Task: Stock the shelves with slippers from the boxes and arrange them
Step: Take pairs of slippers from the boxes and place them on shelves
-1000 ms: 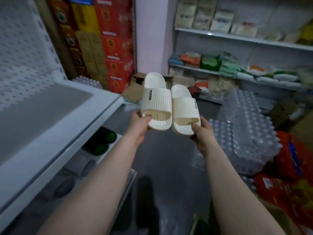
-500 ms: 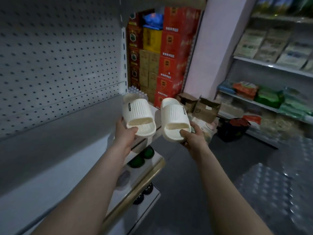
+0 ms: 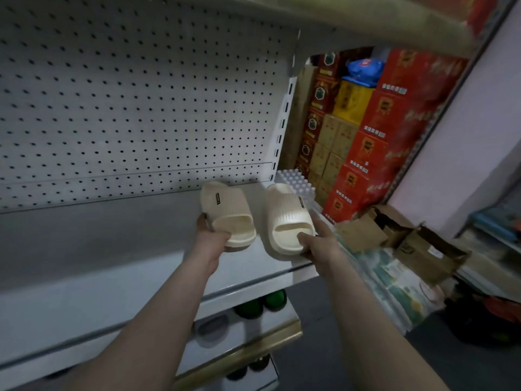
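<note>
Two cream slippers [image 3: 229, 214] over one shelf [image 3: 112, 249], one tight in left hand [image 3: 211, 239], one in right hand [image 3: 320, 245] (hands apart).

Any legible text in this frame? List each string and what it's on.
Nothing reads clearly enough to quote.
Left slipper, black side tag: lettering too small.
Right slipper, black side tag: too small.
Red cartons, white labels: characters blurred.
Cardboard box, dark print: blurred.
</note>
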Tool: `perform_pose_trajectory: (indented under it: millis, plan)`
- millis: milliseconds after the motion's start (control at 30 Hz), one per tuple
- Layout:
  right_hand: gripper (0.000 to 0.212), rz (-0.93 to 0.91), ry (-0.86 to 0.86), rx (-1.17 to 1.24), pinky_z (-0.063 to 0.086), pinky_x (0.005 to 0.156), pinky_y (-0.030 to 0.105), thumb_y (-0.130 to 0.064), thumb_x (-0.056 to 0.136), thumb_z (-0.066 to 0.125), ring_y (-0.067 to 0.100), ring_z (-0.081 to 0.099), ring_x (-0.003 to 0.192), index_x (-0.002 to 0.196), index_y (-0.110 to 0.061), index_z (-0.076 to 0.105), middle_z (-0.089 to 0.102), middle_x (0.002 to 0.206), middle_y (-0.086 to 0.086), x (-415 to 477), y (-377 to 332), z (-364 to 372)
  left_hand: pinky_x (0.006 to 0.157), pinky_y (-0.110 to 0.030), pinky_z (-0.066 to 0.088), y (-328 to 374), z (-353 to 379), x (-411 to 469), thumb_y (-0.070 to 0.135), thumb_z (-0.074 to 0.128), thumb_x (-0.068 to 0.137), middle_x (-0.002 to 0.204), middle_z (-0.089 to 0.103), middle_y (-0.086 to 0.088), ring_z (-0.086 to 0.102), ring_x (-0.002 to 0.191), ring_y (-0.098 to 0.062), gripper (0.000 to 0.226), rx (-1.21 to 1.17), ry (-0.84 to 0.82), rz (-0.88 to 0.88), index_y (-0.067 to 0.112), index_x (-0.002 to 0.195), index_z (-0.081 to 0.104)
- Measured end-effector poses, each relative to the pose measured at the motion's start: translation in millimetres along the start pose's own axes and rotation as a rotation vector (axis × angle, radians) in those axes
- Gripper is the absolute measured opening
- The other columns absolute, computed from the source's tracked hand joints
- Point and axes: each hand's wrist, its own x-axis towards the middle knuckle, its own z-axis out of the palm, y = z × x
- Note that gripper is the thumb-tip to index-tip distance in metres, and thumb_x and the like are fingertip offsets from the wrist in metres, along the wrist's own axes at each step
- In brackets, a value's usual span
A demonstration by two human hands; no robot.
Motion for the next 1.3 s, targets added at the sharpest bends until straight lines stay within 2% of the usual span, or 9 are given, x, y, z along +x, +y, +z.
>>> perform_pose_trajectory:
  millis: [100,167,333,467,633,833,967,1067,1300]
  plan:
    - [0.058,0.041,-0.048,-0.048,0.056,0.066,0.034,0.004,0.086,0.063,0.032,0.068,0.094,0.132,-0.030,0.056,0.069,0.110,0.016,18,0,-3,0.067,-0.037,0.054,-7,8,15,-0.015,0.055,0.086,0.146,0.039,-0.007,0.046,0.124,-0.033,0.084,-0.005,0.031,0.017,0.019,0.153,0.017]
    - [0.056,0.042,-0.073,-0.081,0.055,0.061,0.031,0.004,0.086,0.063,0.030,0.068,0.089,0.132,-0.027,0.056,0.069,0.110,0.018,27,-1,-5,0.075,-0.037,0.054,-10,16,22,-0.012,0.058,0.086,0.146,0.039,-0.004,0.046,0.125,-0.030,0.085,0.030,0.034,0.032,0.019,0.153,0.016]
    - [0.060,-0.006,-0.077,-0.192,0.052,0.057,0.028,0.008,0.084,0.061,0.028,0.067,0.084,0.135,-0.020,0.053,0.067,0.108,0.018,42,-6,-14,0.074,-0.037,0.057,-19,33,35,-0.003,0.067,0.079,0.128,0.054,-0.007,0.057,0.108,-0.029,0.075,0.262,0.112,0.101,0.020,0.142,0.033]
    - [0.058,0.016,-0.082,-0.275,0.049,0.053,0.026,0.012,0.079,0.054,0.026,0.063,0.086,0.128,-0.019,0.053,0.062,0.105,0.010,43,-10,-21,0.073,-0.041,0.059,-27,34,49,0.025,0.070,0.068,0.121,0.056,-0.009,0.063,0.094,-0.031,0.078,0.575,0.231,0.109,0.023,0.137,0.034]
    - [0.052,0.012,-0.040,-0.349,0.053,0.066,0.032,0.005,0.082,0.051,0.025,0.060,0.097,0.129,-0.017,0.048,0.057,0.114,0.008,46,-6,-19,0.077,-0.047,0.059,-52,23,82,0.031,0.063,0.055,0.124,0.057,-0.004,0.062,0.097,-0.030,0.082,0.635,0.292,0.144,0.026,0.132,0.038]
    - [0.059,-0.010,0.046,-0.556,0.052,0.096,0.045,-0.020,0.070,0.055,0.033,0.056,0.114,0.128,-0.023,0.052,0.055,0.128,0.014,47,-2,-13,0.089,-0.048,0.052,-37,36,43,0.023,0.067,0.075,0.135,0.048,-0.009,0.056,0.111,-0.035,0.070,0.749,0.289,0.201,0.018,0.138,0.037]
    - [0.068,-0.029,0.048,-0.580,0.050,0.099,0.048,-0.013,0.066,0.060,0.035,0.054,0.117,0.132,-0.025,0.050,0.051,0.129,0.014,42,1,-14,0.078,-0.049,0.056,-32,33,15,0.034,0.060,0.072,0.123,0.052,-0.006,0.060,0.092,-0.033,0.063,0.750,0.312,0.234,0.026,0.131,0.040]
    - [0.070,-0.055,0.046,-0.536,0.053,0.095,0.046,-0.007,0.068,0.063,0.033,0.058,0.110,0.136,-0.020,0.047,0.052,0.127,0.015,29,-2,-18,0.084,-0.048,0.055,-28,33,-6,0.035,0.061,0.079,0.127,0.050,-0.008,0.060,0.099,-0.031,0.057,0.723,0.375,0.227,0.029,0.133,0.041]
    - [0.065,-0.114,0.160,-0.499,0.052,0.094,0.040,-0.005,0.078,0.059,0.026,0.054,0.118,0.140,-0.020,0.045,0.047,0.140,0.009,-20,-4,-22,0.087,-0.042,0.052,-28,32,-37,0.041,0.057,0.085,0.106,0.057,0.019,0.060,0.095,-0.012,0.033,0.688,0.111,0.277,0.044,0.116,0.046]
